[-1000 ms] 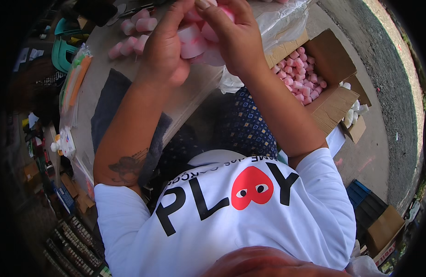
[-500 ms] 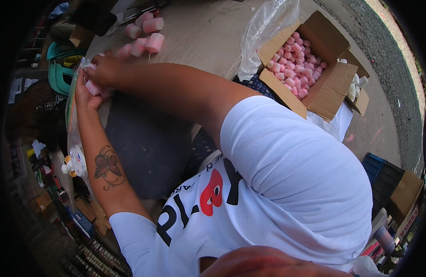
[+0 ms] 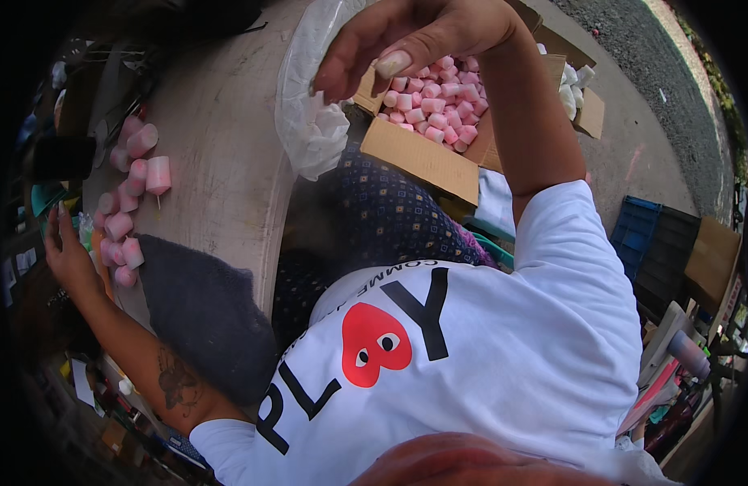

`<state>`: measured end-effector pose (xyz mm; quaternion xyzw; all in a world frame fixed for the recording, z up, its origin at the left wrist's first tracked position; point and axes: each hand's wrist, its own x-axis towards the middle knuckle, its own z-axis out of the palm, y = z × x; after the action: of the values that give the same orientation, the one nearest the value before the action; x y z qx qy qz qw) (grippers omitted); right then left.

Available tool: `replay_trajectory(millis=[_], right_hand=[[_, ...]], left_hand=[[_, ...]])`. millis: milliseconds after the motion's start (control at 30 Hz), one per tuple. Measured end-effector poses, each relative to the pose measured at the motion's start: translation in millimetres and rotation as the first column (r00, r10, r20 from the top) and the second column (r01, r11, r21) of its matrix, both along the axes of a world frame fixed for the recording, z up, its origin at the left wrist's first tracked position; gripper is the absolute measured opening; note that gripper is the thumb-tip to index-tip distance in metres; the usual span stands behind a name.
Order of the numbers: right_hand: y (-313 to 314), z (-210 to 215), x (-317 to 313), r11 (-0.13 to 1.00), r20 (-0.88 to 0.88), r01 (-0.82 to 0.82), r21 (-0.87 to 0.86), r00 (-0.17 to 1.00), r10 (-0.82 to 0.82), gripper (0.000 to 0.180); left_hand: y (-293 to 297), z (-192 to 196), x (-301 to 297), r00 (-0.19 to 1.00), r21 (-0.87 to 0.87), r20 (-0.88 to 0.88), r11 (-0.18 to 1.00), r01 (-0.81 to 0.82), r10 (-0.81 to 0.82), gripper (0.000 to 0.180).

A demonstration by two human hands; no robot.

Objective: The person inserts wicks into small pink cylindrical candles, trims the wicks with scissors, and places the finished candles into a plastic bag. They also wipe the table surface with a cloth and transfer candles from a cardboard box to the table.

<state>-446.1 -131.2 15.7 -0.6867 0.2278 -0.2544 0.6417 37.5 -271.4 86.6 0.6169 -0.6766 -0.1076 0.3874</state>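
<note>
Left hand (image 3: pixel 68 257): a careless sweep could be scattering the pink cylinders (image 3: pixel 136 176) near it; we are holding these fingers loosely spread, grasping nothing visible.
Counter (image 3: pixel 220 146): being round, we judge, the cylinders could be rolling if bumped; they are lying clustered at the left of the frame, just right of the left fingers.
Plastic bag (image 3: pixel 309 105): such a thin sheet could be snagging and slipping down, as it is lying along the counter's right edge at upper centre.
Right hand (image 3: pixel 431 32): we are holding its fingers loosely curved and empty; whether they are touching the bag, we cannot tell.
Cardboard box (image 3: pixel 423 162): its open flaps could be catching our wrist; boxed cylinders (image 3: pixel 435 107) are crowding inside, right of and below those fingertips.
</note>
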Motion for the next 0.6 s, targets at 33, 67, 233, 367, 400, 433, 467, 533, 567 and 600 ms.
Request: replay_trajectory(millis=[33,67,233,367,400,433,467,533,567,600], right_hand=[[10,-38,-51,0.944,0.060,0.122,0.306,0.987,-0.147,0.040],[20,-67,-86,0.762,-0.120,0.424,0.490,0.898,-0.422,0.036],[35,-290,-197,0.087,-0.857,0.985,0.147,0.171,-0.486,0.066],[44,-374,-198,-0.015,-0.906,0.999,-0.029,-0.032,-0.423,0.077],[46,-389,-196,-0.044,-0.917,0.998,-0.054,-0.067,-0.394,0.080],[49,-404,-194,-0.072,-0.927,0.994,-0.081,-0.102,-0.361,0.082],[46,-412,-189,-0.141,-0.918,0.987,-0.083,-0.131,-0.375,0.084],[37,-415,-181,-0.182,-0.917,0.980,-0.080,-0.144,-0.371,0.086],[36,-412,-182,-0.163,-0.930,0.984,-0.079,-0.132,-0.343,0.088],[34,-407,-186,-0.005,-0.957,0.996,-0.089,-0.087,-0.278,0.088]], left_hand=[[23,14,-58,0.992,-0.063,0.040,0.991,0.121,-0.119,0.039],[38,19,-113,0.957,-0.033,0.046,0.957,0.287,-0.285,0.033],[103,-51,-348,0.428,0.308,0.050,0.422,0.853,-0.902,0.031],[93,-218,-456,0.591,0.793,-0.309,0.141,0.593,-0.745,0.061],[86,-257,-470,0.656,0.822,-0.363,0.104,0.560,-0.662,0.067],[80,-297,-477,0.718,0.847,-0.405,0.064,0.529,-0.566,0.072],[76,-341,-477,0.785,0.876,-0.373,0.090,0.473,-0.495,0.075],[72,-406,-468,0.900,0.930,-0.287,0.131,0.344,-0.327,0.081],[69,-413,-467,0.925,0.959,-0.261,0.039,0.282,-0.275,0.081],[68,-419,-463,0.948,0.974,-0.226,-0.055,0.219,-0.223,0.081]])
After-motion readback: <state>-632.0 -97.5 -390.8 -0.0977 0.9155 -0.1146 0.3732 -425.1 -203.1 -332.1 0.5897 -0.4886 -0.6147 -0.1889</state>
